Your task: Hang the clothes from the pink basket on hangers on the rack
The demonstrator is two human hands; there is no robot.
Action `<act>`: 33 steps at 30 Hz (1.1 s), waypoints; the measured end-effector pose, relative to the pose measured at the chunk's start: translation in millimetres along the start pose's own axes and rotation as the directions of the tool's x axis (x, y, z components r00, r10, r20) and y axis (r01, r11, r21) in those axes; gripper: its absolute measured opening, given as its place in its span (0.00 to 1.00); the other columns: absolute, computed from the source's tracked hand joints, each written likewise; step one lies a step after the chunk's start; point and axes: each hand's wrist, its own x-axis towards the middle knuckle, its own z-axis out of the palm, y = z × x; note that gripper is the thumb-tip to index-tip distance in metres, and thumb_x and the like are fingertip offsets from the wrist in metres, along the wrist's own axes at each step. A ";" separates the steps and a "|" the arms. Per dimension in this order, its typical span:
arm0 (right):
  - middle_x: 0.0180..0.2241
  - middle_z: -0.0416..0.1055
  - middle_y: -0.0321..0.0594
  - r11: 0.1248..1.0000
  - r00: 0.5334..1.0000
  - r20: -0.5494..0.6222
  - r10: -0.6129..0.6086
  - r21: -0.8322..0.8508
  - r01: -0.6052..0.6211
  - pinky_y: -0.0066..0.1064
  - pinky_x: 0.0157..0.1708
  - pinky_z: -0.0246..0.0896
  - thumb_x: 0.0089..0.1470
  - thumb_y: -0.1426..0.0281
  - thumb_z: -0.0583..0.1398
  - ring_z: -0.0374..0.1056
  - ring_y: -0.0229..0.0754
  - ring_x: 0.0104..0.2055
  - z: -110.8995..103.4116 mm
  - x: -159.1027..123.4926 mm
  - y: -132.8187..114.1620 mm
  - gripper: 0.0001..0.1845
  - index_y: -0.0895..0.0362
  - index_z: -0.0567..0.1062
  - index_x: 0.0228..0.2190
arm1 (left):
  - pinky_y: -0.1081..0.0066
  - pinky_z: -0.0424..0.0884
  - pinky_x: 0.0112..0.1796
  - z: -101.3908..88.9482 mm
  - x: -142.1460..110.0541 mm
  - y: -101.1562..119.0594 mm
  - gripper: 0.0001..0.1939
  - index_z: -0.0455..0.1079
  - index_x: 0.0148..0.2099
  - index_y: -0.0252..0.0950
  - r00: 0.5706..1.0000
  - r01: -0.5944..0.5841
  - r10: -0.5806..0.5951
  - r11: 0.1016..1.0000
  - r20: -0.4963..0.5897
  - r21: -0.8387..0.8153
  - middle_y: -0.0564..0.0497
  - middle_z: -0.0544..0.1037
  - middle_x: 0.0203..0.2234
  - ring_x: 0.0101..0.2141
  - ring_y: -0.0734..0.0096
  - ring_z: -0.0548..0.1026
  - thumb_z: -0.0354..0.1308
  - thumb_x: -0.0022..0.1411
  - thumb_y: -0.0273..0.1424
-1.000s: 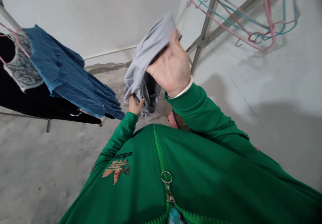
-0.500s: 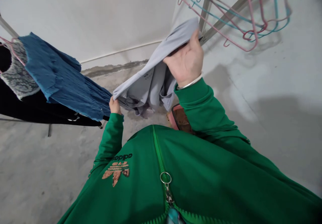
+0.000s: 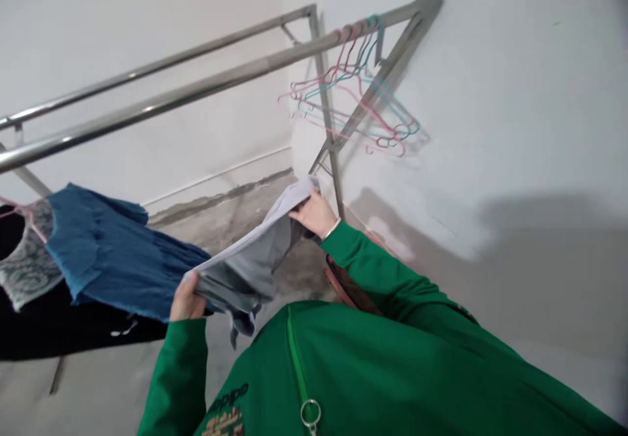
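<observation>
**Left hand** (image 3: 186,299): closed on the near corner of a pale grey garment (image 3: 240,266), pinching the cloth.

**Right hand** (image 3: 313,214): curled over the garment's far corner, holding it firmly.

**Garment**: stretched between the hands, its middle sagging, a darker fold showing underneath.

**Just left of the left hand**: a blue garment (image 3: 112,253) hangs on a rack, above a black garment (image 3: 59,321).

**Above the right hand**: pink and teal wire hangers (image 3: 353,89) bunch on a steel drying rack (image 3: 161,101).

**Below the hands**: green track jacket (image 3: 343,364) sleeves, over a concrete floor (image 3: 289,272).
</observation>
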 end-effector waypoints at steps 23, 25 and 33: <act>0.44 0.70 0.62 -0.748 0.703 0.455 -0.547 -0.643 -0.166 0.50 0.48 0.58 0.51 0.73 0.59 0.63 0.60 0.51 27.3 63.1 -217.4 0.19 0.69 0.69 0.45 | 0.71 0.74 0.26 68.4 -52.3 40.2 0.29 0.72 0.33 0.33 0.995 0.007 0.012 0.983 -0.099 0.185 0.53 0.76 0.21 0.26 0.64 0.77 0.73 0.31 0.46; 0.40 0.72 0.60 -0.699 0.736 0.392 -0.552 -0.698 -0.153 0.45 0.43 0.61 0.53 0.75 0.55 0.68 0.56 0.45 25.2 78.1 -218.5 0.13 0.67 0.72 0.40 | 0.71 0.73 0.26 66.4 -53.0 43.7 0.29 0.72 0.33 0.33 0.994 0.019 0.003 0.981 -0.113 0.191 0.53 0.76 0.20 0.26 0.65 0.77 0.73 0.31 0.47; 0.27 0.68 0.42 -0.555 0.556 0.576 -0.600 -0.800 0.229 0.35 0.39 0.59 0.59 0.71 0.50 0.64 0.42 0.34 6.6 97.6 -212.4 0.11 0.58 0.68 0.27 | 0.71 0.73 0.28 55.6 -42.6 50.9 0.29 0.72 0.33 0.34 0.983 -0.045 0.085 0.971 -0.164 0.236 0.55 0.74 0.19 0.25 0.67 0.75 0.73 0.31 0.47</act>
